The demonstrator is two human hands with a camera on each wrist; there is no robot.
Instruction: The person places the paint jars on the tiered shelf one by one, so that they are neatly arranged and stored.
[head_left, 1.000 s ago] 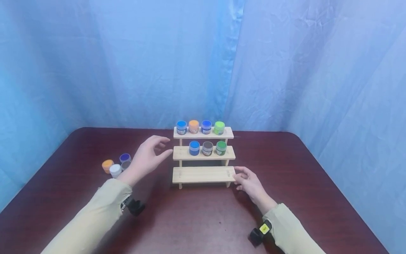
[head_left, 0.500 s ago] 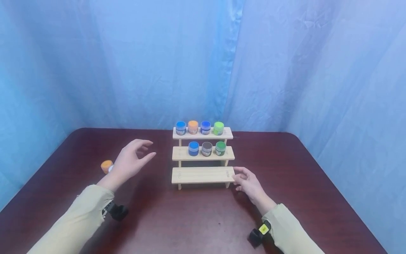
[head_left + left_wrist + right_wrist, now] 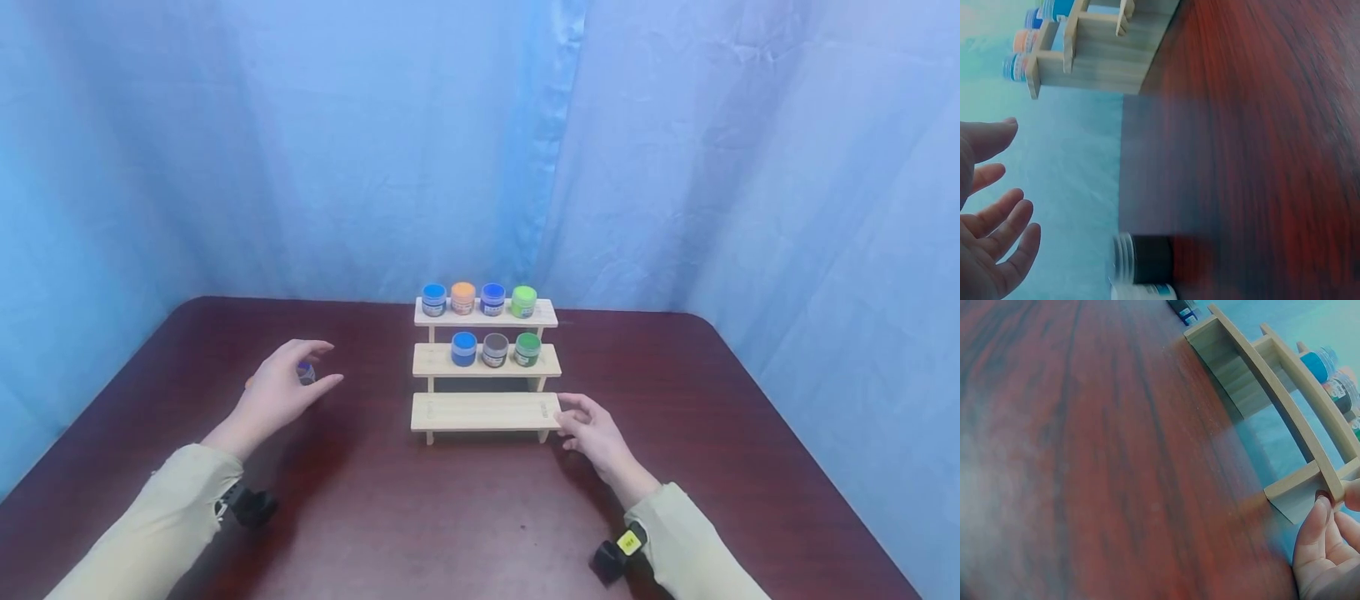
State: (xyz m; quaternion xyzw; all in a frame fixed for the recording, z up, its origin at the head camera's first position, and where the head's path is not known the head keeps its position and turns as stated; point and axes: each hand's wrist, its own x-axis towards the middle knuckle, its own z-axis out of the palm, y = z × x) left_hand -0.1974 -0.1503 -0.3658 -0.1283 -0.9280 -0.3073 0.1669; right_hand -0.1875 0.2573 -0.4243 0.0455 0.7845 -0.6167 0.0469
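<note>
My left hand (image 3: 273, 390) is held over the left of the table with thumb and fingers apart and nothing between them. Behind it a purple-lidded paint jar (image 3: 305, 373) peeks out; an orange one is mostly hidden. In the left wrist view, a dark paint jar (image 3: 1150, 259) and a white jar (image 3: 1144, 292) stand below the fingers. A three-step wooden display stand (image 3: 476, 412) is at the centre. My right hand (image 3: 597, 439) pinches the right end of its lowest step between thumb and fingers, as the right wrist view also shows.
Blue, orange, violet and light-green jars (image 3: 523, 302) line the top step. The middle step bears a blue jar (image 3: 463, 350), a brown jar (image 3: 495, 351) and a green jar (image 3: 527, 351), set toward its right. Blue curtains (image 3: 375, 150) hang around the dark-red table (image 3: 450, 517).
My left hand has drawn away from the stand, moving left to the loose jars, which it now largely covers. My right hand stays at the stand's lowest step.
</note>
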